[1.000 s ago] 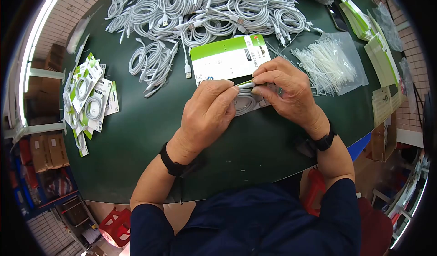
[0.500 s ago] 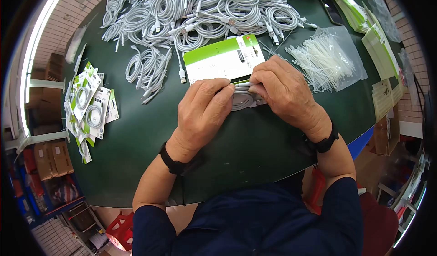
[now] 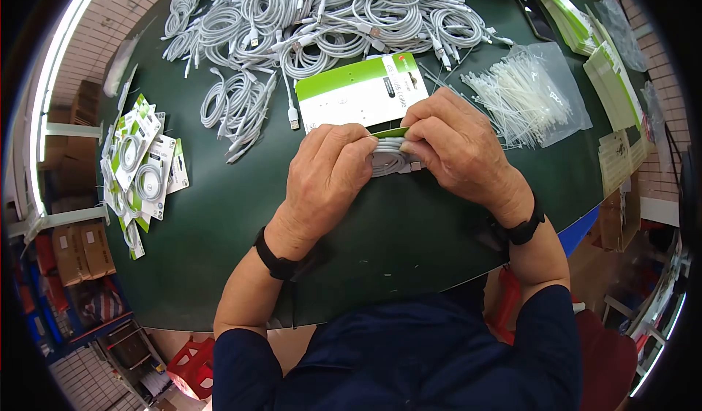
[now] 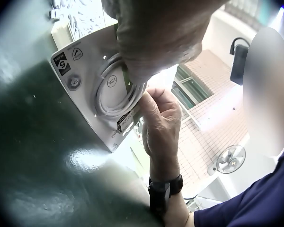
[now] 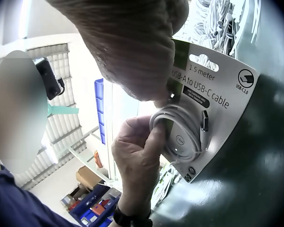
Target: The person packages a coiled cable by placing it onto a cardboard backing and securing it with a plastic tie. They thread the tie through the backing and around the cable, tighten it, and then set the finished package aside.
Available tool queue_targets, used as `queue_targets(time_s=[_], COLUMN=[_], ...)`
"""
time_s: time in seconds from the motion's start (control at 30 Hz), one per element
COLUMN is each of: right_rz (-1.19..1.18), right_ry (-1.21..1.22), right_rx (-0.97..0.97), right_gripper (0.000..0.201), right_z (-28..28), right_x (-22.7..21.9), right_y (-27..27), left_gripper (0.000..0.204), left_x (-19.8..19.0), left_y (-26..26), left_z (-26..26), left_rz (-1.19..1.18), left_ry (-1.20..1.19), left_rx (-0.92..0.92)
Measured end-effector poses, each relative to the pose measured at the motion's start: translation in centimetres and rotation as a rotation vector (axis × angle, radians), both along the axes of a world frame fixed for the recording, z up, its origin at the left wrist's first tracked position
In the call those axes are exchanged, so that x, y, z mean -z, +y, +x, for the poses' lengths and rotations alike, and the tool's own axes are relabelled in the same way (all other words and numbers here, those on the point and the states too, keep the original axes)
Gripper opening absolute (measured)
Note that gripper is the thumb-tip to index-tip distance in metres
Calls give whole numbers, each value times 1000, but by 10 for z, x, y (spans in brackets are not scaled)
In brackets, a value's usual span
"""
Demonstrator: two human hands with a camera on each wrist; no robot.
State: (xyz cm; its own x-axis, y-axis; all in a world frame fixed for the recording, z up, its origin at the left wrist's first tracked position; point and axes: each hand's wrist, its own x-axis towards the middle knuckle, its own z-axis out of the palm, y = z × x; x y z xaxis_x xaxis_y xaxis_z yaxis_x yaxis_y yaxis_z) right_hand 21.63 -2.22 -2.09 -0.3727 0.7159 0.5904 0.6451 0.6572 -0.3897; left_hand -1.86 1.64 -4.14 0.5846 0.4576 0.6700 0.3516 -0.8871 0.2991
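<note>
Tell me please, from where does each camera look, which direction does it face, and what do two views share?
Head: looks forward and down at the green table; both forearms, left hand and right hand show.
Left wrist: from beside the left hand, looks at the right hand on the backing card.
Right wrist: from beside the right hand, looks at the left hand.
Shared: the coiled cable on that card.

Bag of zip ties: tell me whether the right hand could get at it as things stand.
Probably yes. The bag of zip ties lies just beyond the right hand with bare table between, but that hand now grips the coiled cable on its card and must let go first.
</note>
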Motion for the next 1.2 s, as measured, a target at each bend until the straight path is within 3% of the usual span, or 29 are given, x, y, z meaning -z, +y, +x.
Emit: queue_targets(time_s=[0.47,0.83,0.87,1.0,1.2], right_rz=[-28,-218,-331,-396,-487], right_ry=[258,346,274,-213,-233], right_rx=[74,385,437,583,595], right_gripper=[15,9,12,22,19], right_z=[15,51,57,68,72], right_x=[5,16,16,36,38], right_y=[8,25,26,28,31], left_gripper=[33,33,34,34,32], left_x=[-1,-3,-2,-1,-1], left_y=[-2,-5,-5,-4,-5], left_z=[-2,-3,-3,-3,-5], left_rz=[10,-11,-9,-12,-27], left_ry=[-32,-31,-32,-46,-54], left_rx=[48,26,21,24,5])
